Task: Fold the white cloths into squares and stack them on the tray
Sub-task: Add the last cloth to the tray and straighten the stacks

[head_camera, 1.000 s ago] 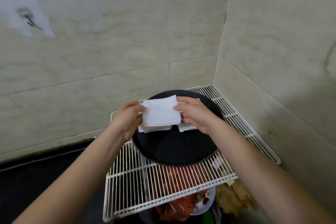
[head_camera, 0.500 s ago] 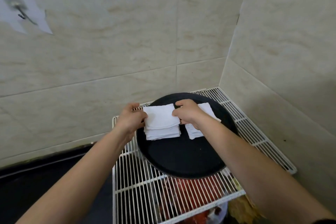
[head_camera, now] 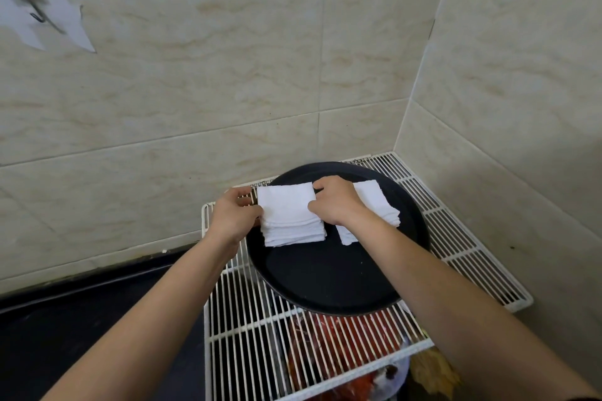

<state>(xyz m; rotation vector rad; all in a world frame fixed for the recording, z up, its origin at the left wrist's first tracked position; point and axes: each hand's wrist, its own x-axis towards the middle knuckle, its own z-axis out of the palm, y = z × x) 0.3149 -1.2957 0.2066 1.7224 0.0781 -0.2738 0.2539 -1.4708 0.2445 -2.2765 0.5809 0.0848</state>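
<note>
A round black tray (head_camera: pixel 329 283) rests on a white wire rack (head_camera: pixel 462 257) in the tiled corner. Two stacks of folded white cloths lie on its far half. The left stack (head_camera: pixel 290 216) has a folded white cloth on top, held at its left edge by my left hand (head_camera: pixel 233 216) and at its right edge by my right hand (head_camera: pixel 335 200). The right stack (head_camera: pixel 374 202) lies partly hidden behind my right hand and wrist.
Tiled walls close in behind and on the right. A hook (head_camera: pixel 35 10) hangs on the left wall. Under the rack sit red bags (head_camera: pixel 338 352) and other clutter. A dark counter (head_camera: pixel 81 312) lies to the left.
My hands have lowered the folded cloth from above the tray onto the left stack. The view has shifted, so the tray now sits further right.
</note>
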